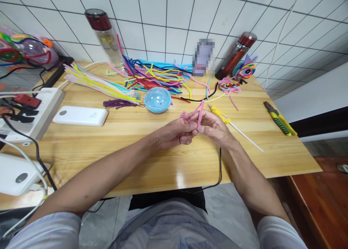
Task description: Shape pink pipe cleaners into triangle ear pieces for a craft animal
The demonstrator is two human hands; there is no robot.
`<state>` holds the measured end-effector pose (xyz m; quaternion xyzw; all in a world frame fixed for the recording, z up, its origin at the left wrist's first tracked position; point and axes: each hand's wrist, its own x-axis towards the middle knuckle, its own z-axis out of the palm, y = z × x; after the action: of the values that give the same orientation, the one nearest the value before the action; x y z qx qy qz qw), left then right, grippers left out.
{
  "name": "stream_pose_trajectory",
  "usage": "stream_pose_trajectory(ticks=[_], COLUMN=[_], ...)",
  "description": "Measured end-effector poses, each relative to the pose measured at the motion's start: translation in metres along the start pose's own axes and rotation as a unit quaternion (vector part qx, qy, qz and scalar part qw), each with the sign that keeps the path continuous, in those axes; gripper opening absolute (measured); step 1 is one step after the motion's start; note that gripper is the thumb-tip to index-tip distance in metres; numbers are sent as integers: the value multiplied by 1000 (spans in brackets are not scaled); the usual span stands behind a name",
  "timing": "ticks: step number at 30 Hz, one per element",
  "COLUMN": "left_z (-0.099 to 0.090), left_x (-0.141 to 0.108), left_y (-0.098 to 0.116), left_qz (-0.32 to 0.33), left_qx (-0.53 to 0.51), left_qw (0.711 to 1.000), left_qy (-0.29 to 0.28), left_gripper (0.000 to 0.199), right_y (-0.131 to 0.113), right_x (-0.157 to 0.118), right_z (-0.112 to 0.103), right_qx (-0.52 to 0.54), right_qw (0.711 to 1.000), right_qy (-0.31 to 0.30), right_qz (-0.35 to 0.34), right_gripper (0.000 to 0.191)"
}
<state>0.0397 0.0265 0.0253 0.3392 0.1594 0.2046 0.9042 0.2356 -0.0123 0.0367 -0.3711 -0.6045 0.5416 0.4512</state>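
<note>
Both hands meet above the middle of the wooden table, pinching a pink pipe cleaner (200,115). My left hand (178,131) is closed, its thumb pressed on the lower end of the pipe cleaner. From the other side, my right hand (214,127) grips the same spot between thumb and fingers. The pipe cleaner is folded, with its bend pointing up; some of it is hidden behind the fingers. A small pink coiled piece (182,114) shows behind my left hand. Just beyond my right hand lies a yellow glue gun (219,114) with a white glue stick (246,136) in its rear.
Behind my hands are a blue bowl (157,99) and a heap of coloured pipe cleaners (157,75). A white power bank (80,115) and a power strip (49,107) lie left. Pliers (280,119) rest at the right edge; a red thermos (236,55) leans near the wall.
</note>
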Motion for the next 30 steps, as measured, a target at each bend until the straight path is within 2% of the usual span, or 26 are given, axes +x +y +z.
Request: stream_pose_trajectory(ticks=[6, 10, 12, 15, 18, 24, 28, 30], left_z=[-1, -3, -5, -7, -9, -11, -9, -8], left_x=[0, 2, 4, 6, 8, 10, 8, 7], left_y=[-1, -3, -3, -3, -3, -7, -7, -7], left_qz=[-10, -1, 39, 132, 185, 211, 220, 219], left_qx=[1, 44, 68, 96, 128, 170, 181, 187], left_qw=[1000, 998, 994, 974, 953, 938, 932, 930], left_qy=[-1, 39, 78, 156, 205, 217, 224, 229], left_gripper=[54, 58, 57, 47, 40, 39, 32, 29], right_y=[-1, 1, 4, 9, 13, 18, 15, 11], right_x=[3, 3, 3, 4, 6, 8, 8, 7], right_z=[2, 1, -1, -4, -2, 7, 10, 12], right_qx=[15, -7, -31, -99, -150, -182, -126, -105], right_qw=[1000, 997, 991, 972, 953, 938, 956, 965], right_qy=[23, 80, 129, 208, 252, 276, 259, 238], right_qz=[-10, -12, -20, -43, -70, -103, -62, -30], right_gripper=[37, 39, 41, 39, 33, 38, 48, 47])
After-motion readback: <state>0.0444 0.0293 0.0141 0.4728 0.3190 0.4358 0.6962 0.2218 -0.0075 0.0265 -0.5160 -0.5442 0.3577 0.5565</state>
